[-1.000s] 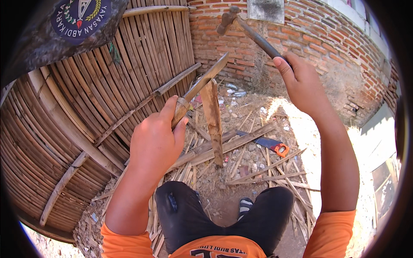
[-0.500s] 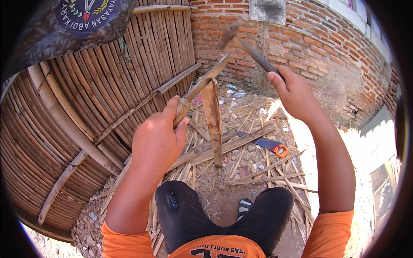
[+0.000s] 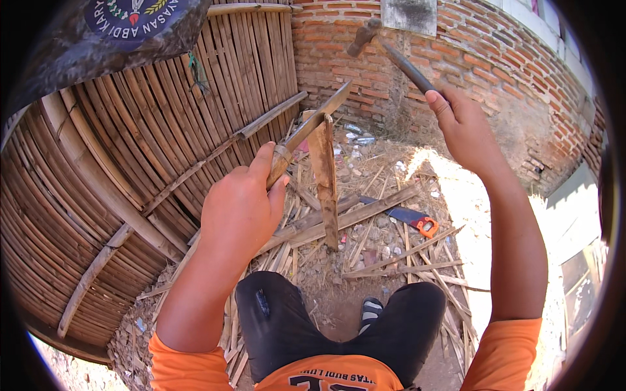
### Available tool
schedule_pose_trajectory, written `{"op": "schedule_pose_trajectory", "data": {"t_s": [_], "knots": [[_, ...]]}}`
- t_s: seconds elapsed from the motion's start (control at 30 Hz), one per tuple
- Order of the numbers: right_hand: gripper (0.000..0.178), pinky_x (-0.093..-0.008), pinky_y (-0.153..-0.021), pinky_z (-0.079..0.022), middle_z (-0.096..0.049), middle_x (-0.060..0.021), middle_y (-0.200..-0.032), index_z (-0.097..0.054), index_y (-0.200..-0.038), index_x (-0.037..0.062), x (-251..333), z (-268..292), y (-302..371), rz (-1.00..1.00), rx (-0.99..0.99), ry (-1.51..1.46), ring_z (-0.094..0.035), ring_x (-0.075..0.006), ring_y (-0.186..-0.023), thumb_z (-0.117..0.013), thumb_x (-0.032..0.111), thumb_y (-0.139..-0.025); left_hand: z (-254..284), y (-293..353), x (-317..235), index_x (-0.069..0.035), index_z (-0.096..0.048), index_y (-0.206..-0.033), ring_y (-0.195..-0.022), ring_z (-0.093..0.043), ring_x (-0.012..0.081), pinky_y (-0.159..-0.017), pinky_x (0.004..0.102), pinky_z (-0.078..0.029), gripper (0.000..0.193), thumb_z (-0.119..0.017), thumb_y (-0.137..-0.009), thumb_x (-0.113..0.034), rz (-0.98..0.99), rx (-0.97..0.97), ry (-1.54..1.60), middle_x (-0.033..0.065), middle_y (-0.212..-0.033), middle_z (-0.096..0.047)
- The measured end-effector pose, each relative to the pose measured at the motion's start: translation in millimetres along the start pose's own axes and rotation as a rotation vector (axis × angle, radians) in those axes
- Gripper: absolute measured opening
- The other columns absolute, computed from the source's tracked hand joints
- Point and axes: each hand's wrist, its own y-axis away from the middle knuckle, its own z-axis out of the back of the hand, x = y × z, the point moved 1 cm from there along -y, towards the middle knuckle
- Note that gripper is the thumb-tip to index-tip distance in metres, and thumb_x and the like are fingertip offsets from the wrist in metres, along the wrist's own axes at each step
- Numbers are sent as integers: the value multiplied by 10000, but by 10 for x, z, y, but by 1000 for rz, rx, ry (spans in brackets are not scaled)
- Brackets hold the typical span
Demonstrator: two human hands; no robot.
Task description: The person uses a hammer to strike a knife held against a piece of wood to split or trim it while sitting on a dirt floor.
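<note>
My left hand (image 3: 242, 195) is closed round the wooden handle of a machete-like knife (image 3: 312, 127), its blade slanting up and away to the right. The blade rests across the top end of an upright wooden board (image 3: 324, 179), which stands on the ground in front of me. In my right hand (image 3: 464, 124) is a hammer (image 3: 405, 66), gripped by its dark handle. The hammer's head is raised above and to the right of the blade, apart from it.
A handsaw (image 3: 407, 217) with an orange handle lies among wooden planks (image 3: 365, 212) and thin strips (image 3: 411, 267) on the littered ground. A bamboo wall (image 3: 163, 130) rises on the left, a brick wall (image 3: 482, 72) behind. Dark printed cloth (image 3: 59, 58) hangs at upper left.
My right hand has lifted the hammer a little higher and farther right. The knife and the board hold nearly the same place, the blade still on the board's top.
</note>
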Motion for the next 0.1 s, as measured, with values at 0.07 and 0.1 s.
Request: {"op": "schedule_pose_trajectory", "data": {"t_s": [0.07, 0.1], "knots": [[466, -446, -694, -467, -659, -193, -842, -611, -1020, 14, -58, -18, -52, -25, -126, -159, -636, -326, -771, -511, 469, -1048, 1, 1, -15, -28, -560, -1381, -812, -662, 423, -742, 494, -514, 521, -676, -925, -251, 12, 9, -1, 233, -863, -684], [477, -434, -715, -470, -665, -198, -877, -624, -1089, 25, -101, -101, -35, -24, -131, -139, -644, -311, -801, -496, 483, -1053, -7, 9, -16, -41, -560, -1386, -825, -664, 419, -745, 498, -511, 521, -675, -927, -258, 15, 9, -4, 234, -871, -684]]}}
